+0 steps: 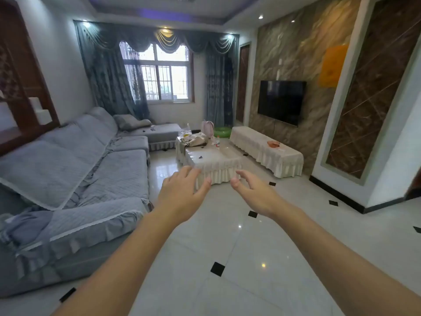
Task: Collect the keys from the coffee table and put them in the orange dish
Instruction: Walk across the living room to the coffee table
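Across the room, keys (200, 157) lie untouched on the coffee-table surface (218, 159), orange dish (273, 143) apparently empty, left hand (180, 192) and right hand (255, 192) spread wide, holding nothing

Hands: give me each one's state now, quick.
Left hand: open, fingers spread, holding nothing.
Right hand: open, holding nothing.

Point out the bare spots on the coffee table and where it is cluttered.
The coffee table is bare along its near edge and right side, apart from the small dark keys near the left. The far end is crowded: a bag and a bottle. Both hands are empty, short of it.
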